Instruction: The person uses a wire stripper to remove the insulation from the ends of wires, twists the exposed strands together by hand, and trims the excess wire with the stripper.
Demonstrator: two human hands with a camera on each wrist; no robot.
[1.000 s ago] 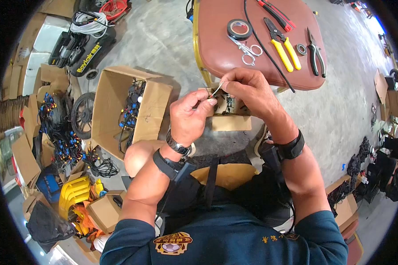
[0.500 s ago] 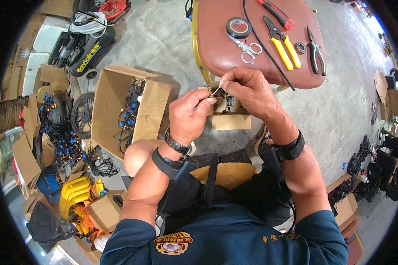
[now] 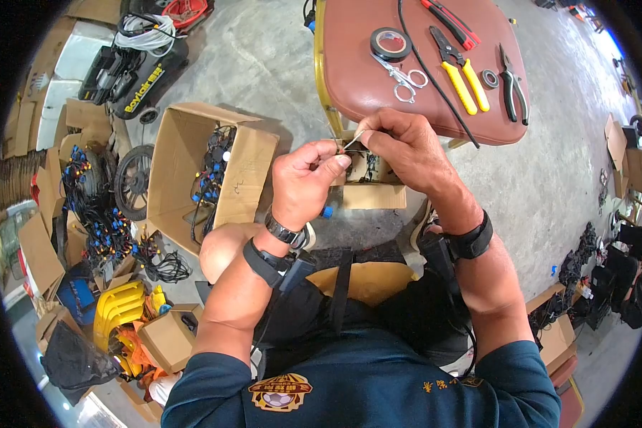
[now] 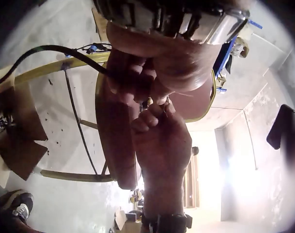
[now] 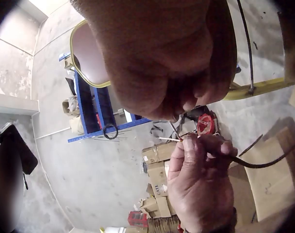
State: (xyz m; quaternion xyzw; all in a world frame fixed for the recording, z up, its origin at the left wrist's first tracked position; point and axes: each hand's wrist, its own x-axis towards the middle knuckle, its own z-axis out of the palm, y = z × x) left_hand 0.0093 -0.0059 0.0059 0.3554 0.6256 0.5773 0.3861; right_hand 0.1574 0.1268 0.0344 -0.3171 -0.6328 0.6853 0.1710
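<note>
In the head view my left hand (image 3: 301, 182) grips the end of a black cable (image 5: 259, 165), which trails away from it in the right wrist view. Thin wires come out of that end at the fingertips, among them a white wire (image 5: 169, 139). My right hand (image 3: 411, 152) pinches a pale wire (image 3: 353, 140) between thumb and forefinger, close beside the left fingertips. Below the left hand hangs a blue connector (image 3: 327, 212). Behind the hands stands a small open cardboard box (image 3: 374, 197) with dark wiring in it.
A brown padded chair (image 3: 364, 93) holds black tape (image 3: 391, 44), scissors (image 3: 405, 82), yellow-handled wire strippers (image 3: 459, 78), pliers (image 3: 510, 85), a red-black tool (image 3: 453, 23) and a small ring (image 3: 490, 78). A larger carton (image 3: 253, 160) of wiring stands left; harnesses (image 3: 96, 207) lie beyond.
Both hands stay almost in place, with the pale wire still between them and its angle slightly altered. A blue connector has come into sight below the left hand. The head view has shifted slightly.
</note>
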